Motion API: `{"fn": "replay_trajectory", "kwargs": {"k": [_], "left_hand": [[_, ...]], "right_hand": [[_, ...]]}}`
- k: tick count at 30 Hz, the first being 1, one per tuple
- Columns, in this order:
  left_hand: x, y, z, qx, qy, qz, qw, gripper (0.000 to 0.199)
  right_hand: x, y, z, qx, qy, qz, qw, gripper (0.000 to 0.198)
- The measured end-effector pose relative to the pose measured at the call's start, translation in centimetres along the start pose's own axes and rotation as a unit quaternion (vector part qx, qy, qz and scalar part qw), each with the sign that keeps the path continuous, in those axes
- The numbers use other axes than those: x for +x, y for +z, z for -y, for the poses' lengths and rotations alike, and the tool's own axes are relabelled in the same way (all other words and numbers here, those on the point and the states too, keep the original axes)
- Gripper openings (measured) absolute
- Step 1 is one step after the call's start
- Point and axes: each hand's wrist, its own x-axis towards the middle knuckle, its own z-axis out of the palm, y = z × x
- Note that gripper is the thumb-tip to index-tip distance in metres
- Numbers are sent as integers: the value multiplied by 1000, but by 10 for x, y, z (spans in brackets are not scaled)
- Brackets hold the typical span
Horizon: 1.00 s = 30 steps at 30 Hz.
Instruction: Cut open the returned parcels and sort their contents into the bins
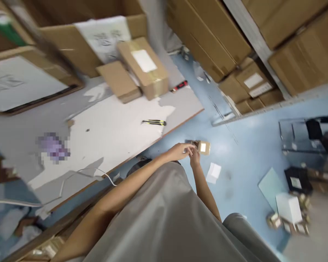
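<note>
My left hand (179, 151) reaches out past the table edge, its fingers stretched toward my right hand and touching or overlapping it. My right hand (195, 158) is raised beside it with its fingers bent together; what they hold, if anything, is too small to make out. Just beyond the fingers shows a small cardboard box (209, 148) with a white label and a dark opening on its near side. Whether it is touched or lies on the floor below, I cannot tell. A yellow-and-black utility knife (153, 122) lies on the table to the left of the hands.
On the white-topped table (120, 127) are two closed cardboard boxes (153, 82), a red-and-black cutter (180, 86), a blurred purple item (54, 146) and a white cable (61, 189). Shelves of cartons (207, 32) stand at upper right. White paper (213, 172) lies on the blue floor.
</note>
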Motion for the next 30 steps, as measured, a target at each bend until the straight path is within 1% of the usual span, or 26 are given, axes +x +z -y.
{"fn": "replay_trajectory", "kwargs": {"k": [2, 3, 5, 8, 10, 12, 14, 17, 20, 22, 25, 27, 30], "left_hand": [[-45, -45, 22, -65, -9, -117, 991, 54], [-70, -63, 35, -94, -16, -173, 980, 52], [-118, -91, 61, -146, -33, -275, 950, 52], [-182, -117, 93, -195, -75, -410, 888, 54], [-212, -128, 107, -218, -105, -485, 840, 60], [-232, -137, 115, -238, -126, -535, 801, 66], [-242, -146, 120, -250, -138, -564, 775, 68], [-241, -163, 126, -257, -142, -582, 758, 65], [-220, -186, 130, -270, -126, -585, 754, 68], [-194, -207, 131, -274, -126, -583, 754, 76], [-143, -248, 130, -267, -170, -574, 755, 94], [-106, -278, 130, -265, -202, -568, 753, 105], [-60, -316, 133, -265, -211, -567, 751, 114]], "right_hand": [[17, 59, 12, -15, 5, 29, 999, 28], [23, 90, 18, -19, 3, 44, 999, 26], [30, 151, 29, -25, -7, 84, 996, 27], [30, 233, 42, -31, -24, 138, 990, 30], [26, 277, 49, -31, -35, 170, 984, 30], [22, 311, 53, -32, -49, 205, 977, 31], [21, 337, 56, -45, -63, 241, 967, 33], [31, 365, 63, -91, -77, 272, 955, 41], [58, 386, 77, -155, -107, 269, 945, 56], [83, 399, 90, -188, -127, 264, 938, 68], [120, 418, 108, -218, -138, 277, 926, 84], [140, 430, 115, -237, -147, 298, 913, 89], [164, 445, 118, -261, -176, 342, 885, 89]]}}
